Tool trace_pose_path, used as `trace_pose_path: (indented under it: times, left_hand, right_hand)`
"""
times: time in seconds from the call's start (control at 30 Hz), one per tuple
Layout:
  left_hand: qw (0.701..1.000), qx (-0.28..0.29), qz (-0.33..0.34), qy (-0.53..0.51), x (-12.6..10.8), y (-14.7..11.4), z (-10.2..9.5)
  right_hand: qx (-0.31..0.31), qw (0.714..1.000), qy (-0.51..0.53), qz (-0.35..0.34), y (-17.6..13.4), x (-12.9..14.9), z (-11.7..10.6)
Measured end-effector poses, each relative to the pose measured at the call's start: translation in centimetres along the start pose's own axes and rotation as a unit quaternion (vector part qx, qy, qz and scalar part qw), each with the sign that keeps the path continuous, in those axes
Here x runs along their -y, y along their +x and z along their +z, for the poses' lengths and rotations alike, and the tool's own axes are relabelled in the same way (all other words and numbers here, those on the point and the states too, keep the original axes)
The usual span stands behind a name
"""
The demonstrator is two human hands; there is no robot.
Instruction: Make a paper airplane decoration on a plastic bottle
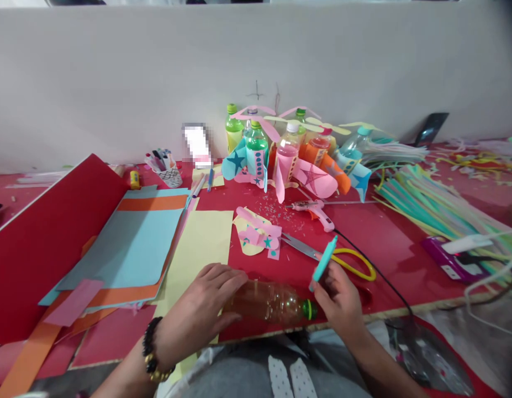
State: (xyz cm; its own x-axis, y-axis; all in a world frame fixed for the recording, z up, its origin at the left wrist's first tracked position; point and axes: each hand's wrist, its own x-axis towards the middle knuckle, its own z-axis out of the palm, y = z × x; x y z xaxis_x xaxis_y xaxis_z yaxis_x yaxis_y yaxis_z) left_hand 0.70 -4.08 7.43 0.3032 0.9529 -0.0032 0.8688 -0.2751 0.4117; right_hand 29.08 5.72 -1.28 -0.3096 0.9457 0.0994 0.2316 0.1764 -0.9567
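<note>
Lying undecorated, a green-capped plastic bottle (272,301) was inside the left hand's (210,301) grip; the right hand (341,298) clamped a turquoise marker (325,262). Assembled bottle airplanes (288,155) stood behind.

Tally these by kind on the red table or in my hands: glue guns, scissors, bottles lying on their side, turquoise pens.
Glue gun: 1, pink
Scissors: 1, yellow-handled
Lying bottle: 1, green-capped
Turquoise pen: 1, in the right hand
Total: 4
</note>
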Motion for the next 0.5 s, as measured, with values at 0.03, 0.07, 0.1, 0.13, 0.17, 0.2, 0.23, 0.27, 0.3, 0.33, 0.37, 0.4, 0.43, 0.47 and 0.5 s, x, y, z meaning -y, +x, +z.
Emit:
trace_pose_path:
  times: [0.03, 0.07, 0.1, 0.13, 0.17, 0.2, 0.23, 0.27, 0.3, 0.33, 0.37, 0.4, 0.43, 0.47, 0.5]
  left_hand:
    - [1.000, -0.004, 0.002, 0.002, -0.1, 0.3, 0.2]
    - [1.000, -0.006, 0.003, 0.004, -0.3, 0.6, 0.3]
    - [1.000, -0.008, 0.005, 0.007, -0.5, 1.0, 0.5]
    - [1.000, -0.010, 0.008, 0.009, -0.8, 1.4, 0.7]
    - [1.000, -0.011, 0.010, 0.012, -1.1, 1.7, 1.0]
    - [1.000, -0.012, 0.013, 0.016, -1.4, 2.0, 1.2]
    - [1.000, -0.014, 0.015, 0.019, -1.6, 2.3, 1.5]
    - [0.999, -0.017, 0.014, 0.024, -1.9, 2.5, 1.8]
    - [0.999, -0.021, 0.012, 0.028, -2.1, 2.7, 2.0]
    - [0.999, -0.024, 0.009, 0.034, -2.2, 2.8, 2.2]
    - [0.999, -0.026, 0.006, 0.040, -2.2, 2.8, 2.4]
    - [0.999, -0.027, 0.004, 0.045, -2.1, 2.8, 2.4]
    - [0.998, -0.027, 0.002, 0.051, -1.9, 2.6, 2.3]
    - [0.998, -0.028, -0.002, 0.056, -1.6, 2.3, 2.2]
    - [0.998, -0.029, -0.009, 0.060, -1.1, 1.8, 2.0]
  right_hand:
    - [-0.005, 1.000, 0.005, 0.003, 0.4, 0.1, -0.1]
    - [-0.011, 1.000, 0.006, 0.006, 0.7, 0.2, -0.3]
    - [-0.018, 1.000, 0.002, 0.009, 1.1, 0.2, -0.4]
    - [-0.027, 1.000, -0.004, 0.010, 1.4, 0.2, -0.6]
    - [-0.036, 0.999, -0.009, 0.011, 1.7, 0.1, -0.9]
    - [-0.045, 0.999, -0.009, 0.012, 1.9, 0.1, -1.1]
    - [-0.055, 0.998, -0.005, 0.013, 2.1, 0.1, -1.4]
    - [-0.067, 0.998, 0.003, 0.016, 2.2, 0.2, -1.6]
    - [-0.082, 0.996, 0.010, 0.019, 2.2, 0.3, -1.9]
    - [-0.101, 0.995, 0.015, 0.022, 2.2, 0.5, -2.1]
    - [-0.122, 0.992, 0.013, 0.023, 2.1, 0.8, -2.3]
    - [-0.142, 0.990, 0.006, 0.022, 1.9, 1.1, -2.5]
    - [-0.160, 0.987, -0.003, 0.017, 1.8, 1.4, -2.7]
    - [-0.174, 0.985, -0.014, 0.009, 1.6, 1.7, -2.8]
    - [-0.185, 0.982, -0.025, 0.001, 1.4, 2.0, -2.8]
